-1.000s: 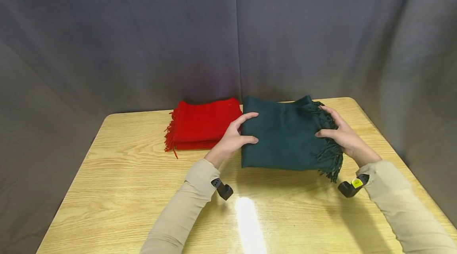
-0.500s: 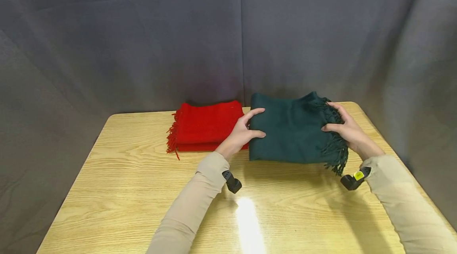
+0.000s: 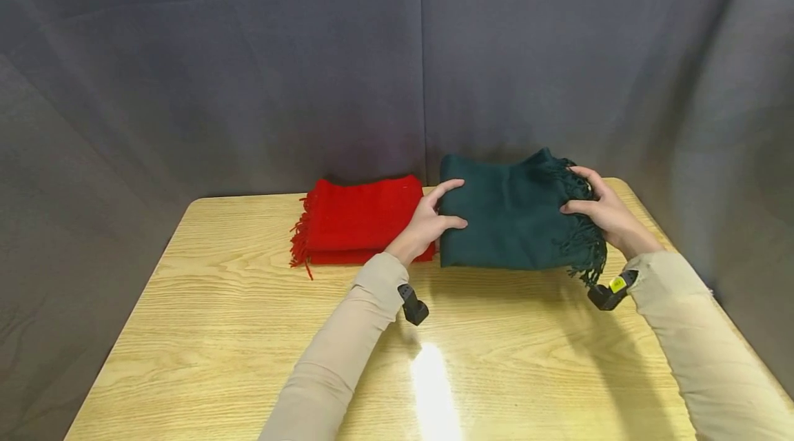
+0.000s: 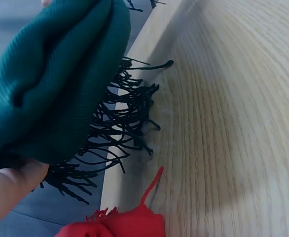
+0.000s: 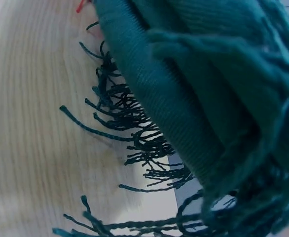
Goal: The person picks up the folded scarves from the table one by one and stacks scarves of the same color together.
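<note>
A folded dark green scarf [image 3: 509, 220] with a fringe is held slightly above the table in the head view. My left hand [image 3: 428, 220] grips its left, folded edge, thumb on top. At the fringed right end, my right hand [image 3: 611, 217] grips the layers. In the left wrist view the green scarf [image 4: 60, 84] bulges over the fingers and dark fringe hangs below. From the right wrist, the green scarf [image 5: 159, 84] shows stacked folds and dangling strands. A folded red scarf [image 3: 362, 217] lies flat just left of my left hand, its fringe pointing left.
The wooden table [image 3: 248, 331] spreads in front, with a bright light reflection near its front middle. Its back edge runs close behind both scarves. A grey curtain [image 3: 298, 69] stands behind and along the sides.
Both hands have carried the green scarf a little to the right and toward the back of the table. The red scarf has stayed in place on the table.
</note>
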The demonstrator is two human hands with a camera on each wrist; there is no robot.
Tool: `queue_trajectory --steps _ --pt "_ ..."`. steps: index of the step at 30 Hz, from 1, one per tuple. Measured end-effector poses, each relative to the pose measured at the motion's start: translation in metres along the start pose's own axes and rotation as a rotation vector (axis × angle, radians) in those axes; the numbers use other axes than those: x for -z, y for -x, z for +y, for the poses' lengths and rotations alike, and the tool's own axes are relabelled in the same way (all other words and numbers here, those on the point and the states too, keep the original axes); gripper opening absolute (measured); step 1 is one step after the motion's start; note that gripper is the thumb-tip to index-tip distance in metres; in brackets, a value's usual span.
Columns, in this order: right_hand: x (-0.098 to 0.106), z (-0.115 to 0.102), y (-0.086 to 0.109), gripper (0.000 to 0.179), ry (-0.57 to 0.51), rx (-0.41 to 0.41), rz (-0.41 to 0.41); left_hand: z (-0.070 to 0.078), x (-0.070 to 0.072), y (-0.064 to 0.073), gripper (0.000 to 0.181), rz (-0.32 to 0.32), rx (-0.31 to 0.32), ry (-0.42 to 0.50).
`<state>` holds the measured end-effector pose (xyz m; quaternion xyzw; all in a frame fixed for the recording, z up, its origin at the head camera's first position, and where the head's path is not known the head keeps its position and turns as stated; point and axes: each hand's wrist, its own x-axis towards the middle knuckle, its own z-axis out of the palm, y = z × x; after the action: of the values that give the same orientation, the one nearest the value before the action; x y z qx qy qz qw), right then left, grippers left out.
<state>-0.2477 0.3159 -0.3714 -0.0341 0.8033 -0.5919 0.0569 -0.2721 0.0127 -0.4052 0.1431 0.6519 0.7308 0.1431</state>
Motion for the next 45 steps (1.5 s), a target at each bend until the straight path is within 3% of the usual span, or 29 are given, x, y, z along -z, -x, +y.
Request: queue_trajectory --steps 11,17,22,31,45 --pt "0.002 0.008 -0.01 0.069 0.005 -0.037 -0.028 -0.011 -0.001 -0.01 0.066 0.059 0.065 0.002" --pt "0.003 0.011 -0.023 0.066 0.001 -0.017 0.009 -0.014 0.001 -0.022 0.066 0.027 0.066 -0.018" --pt "0.001 0.011 -0.032 0.067 0.006 -0.042 0.05 -0.016 0.004 -0.028 0.068 0.047 0.07 -0.043" --pt "-0.009 0.017 -0.037 0.064 -0.012 -0.055 0.044 -0.027 0.011 -0.029 0.069 0.113 0.088 -0.09" --pt "-0.022 0.04 -0.038 0.062 -0.031 -0.079 0.193 -0.032 0.008 -0.026 0.068 0.135 0.12 -0.174"
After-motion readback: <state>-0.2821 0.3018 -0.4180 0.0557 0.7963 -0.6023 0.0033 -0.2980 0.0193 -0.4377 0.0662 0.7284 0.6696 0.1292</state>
